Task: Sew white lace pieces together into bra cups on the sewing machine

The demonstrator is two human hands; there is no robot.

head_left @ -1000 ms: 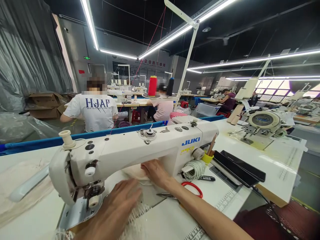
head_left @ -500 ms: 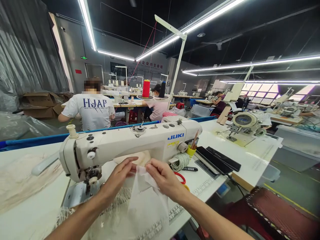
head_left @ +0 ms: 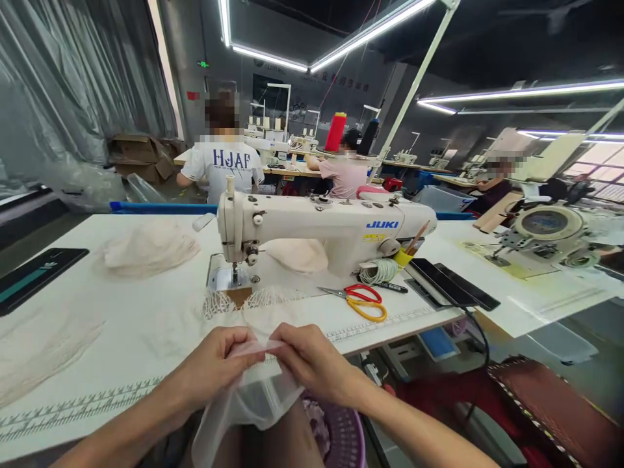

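My left hand [head_left: 214,361] and my right hand [head_left: 305,361] pinch the top edge of a thin, sheer white fabric piece [head_left: 248,406] between them, at the near edge of the white sewing table [head_left: 121,338]. The fabric hangs down below the table edge toward my lap. Beyond my hands stands a white JUKI sewing machine [head_left: 322,227], its needle end at the left. White fringed trim [head_left: 234,302] lies on the table just in front of the needle plate.
Red and yellow scissors [head_left: 358,300] lie right of the trim, near a cord coil [head_left: 380,270] and a black marker. Cream fabric piles [head_left: 149,247] lie left. A purple basket [head_left: 336,435] sits below. Several people work at machines behind.
My hands have come out from under the machine arm, picked up the sheer fabric and drawn it back to the table's near edge. The view has pulled back and tilted down.
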